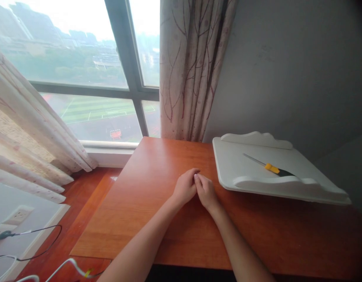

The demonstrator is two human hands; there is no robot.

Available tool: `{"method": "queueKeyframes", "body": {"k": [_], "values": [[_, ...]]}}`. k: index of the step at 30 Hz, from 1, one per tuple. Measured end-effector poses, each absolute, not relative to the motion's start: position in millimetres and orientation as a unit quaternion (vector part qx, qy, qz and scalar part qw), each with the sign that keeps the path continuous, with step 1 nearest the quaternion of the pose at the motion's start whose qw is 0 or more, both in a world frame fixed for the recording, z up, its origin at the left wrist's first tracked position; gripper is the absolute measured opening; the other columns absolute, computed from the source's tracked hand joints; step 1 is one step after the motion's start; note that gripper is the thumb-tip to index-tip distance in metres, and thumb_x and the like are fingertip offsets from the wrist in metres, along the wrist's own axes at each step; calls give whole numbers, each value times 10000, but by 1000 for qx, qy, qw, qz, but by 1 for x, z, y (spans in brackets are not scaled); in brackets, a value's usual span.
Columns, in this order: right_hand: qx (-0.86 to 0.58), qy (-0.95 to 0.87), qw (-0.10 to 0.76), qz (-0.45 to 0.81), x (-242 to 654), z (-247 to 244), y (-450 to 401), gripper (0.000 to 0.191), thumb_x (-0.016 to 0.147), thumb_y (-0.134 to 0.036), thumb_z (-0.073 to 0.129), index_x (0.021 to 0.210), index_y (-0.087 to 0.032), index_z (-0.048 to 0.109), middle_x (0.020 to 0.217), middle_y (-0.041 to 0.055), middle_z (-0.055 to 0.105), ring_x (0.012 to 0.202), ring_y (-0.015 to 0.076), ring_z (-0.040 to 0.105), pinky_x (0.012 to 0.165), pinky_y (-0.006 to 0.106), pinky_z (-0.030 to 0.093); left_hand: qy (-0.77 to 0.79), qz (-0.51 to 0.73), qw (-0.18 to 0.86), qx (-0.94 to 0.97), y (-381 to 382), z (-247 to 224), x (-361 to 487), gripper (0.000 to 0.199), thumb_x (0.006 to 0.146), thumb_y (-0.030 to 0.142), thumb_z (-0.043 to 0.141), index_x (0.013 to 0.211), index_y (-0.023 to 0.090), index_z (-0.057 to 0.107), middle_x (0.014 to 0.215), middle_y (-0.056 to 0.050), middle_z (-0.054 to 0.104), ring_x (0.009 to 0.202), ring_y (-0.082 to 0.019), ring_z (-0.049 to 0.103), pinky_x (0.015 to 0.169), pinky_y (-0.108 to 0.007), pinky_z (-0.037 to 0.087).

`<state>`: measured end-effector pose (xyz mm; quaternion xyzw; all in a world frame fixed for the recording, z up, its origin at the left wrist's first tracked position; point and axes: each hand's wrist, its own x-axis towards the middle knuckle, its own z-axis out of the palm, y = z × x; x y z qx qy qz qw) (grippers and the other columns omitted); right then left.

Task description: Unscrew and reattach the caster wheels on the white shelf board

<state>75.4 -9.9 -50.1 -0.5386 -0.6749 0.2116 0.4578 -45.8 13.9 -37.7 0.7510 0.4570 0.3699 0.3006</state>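
Observation:
My left hand (186, 185) and my right hand (205, 192) meet over the middle of a wooden table (134, 203). Both are closed, fingers curled in and touching each other, with the right thumb on top. What lies inside them, if anything, is hidden. To the right of my hands is a white board (236, 166) with raised wavy edges on two sides. On it, apart from both hands, lies what looks like a screwdriver (271, 168), with a thin metal shaft and a yellow and black handle. Its handle end is partly hidden behind the near wavy edge.
A window (134, 93) and patterned curtains (188, 70) stand behind the table. A grey wall (281, 78) rises at the right. On the lower left, a black plug (4, 235) sits in a wall socket, and a white cable (71, 261) runs near the table's corner.

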Motion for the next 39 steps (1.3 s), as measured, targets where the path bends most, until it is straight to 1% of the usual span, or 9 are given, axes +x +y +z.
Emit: {"method": "queueKeyframes", "body": {"k": [5,13,18,39], "values": [[-529,-691,447,207,77,-52,-10,413,1040,-391,338,704,-219,505,742,46,651,673,166,578,640,273,369,460,361,280,761,11,-41,-46,337,849,104,528,1155,161,657,1144,-105,730,1037,-241,690,948,-381,537],[-521,-701,442,207,79,-56,-9,412,1048,-376,321,734,-218,536,781,64,667,707,181,603,658,283,395,460,360,260,769,10,-39,-45,332,859,84,509,1155,154,644,1145,-116,709,1046,-242,672,947,-390,532],[-520,-705,438,204,79,-55,-9,415,1050,-378,316,746,-218,548,781,63,666,719,184,611,666,283,408,462,358,257,769,9,-38,-46,324,867,91,505,1157,145,642,1146,-126,693,1046,-246,665,947,-392,528],[-526,-711,423,197,80,-52,-11,408,1050,-386,316,777,-220,569,805,63,674,730,190,610,685,298,409,470,352,259,767,10,-38,-47,344,854,99,510,1166,167,637,1166,-107,687,1068,-236,659,962,-380,525]]}}
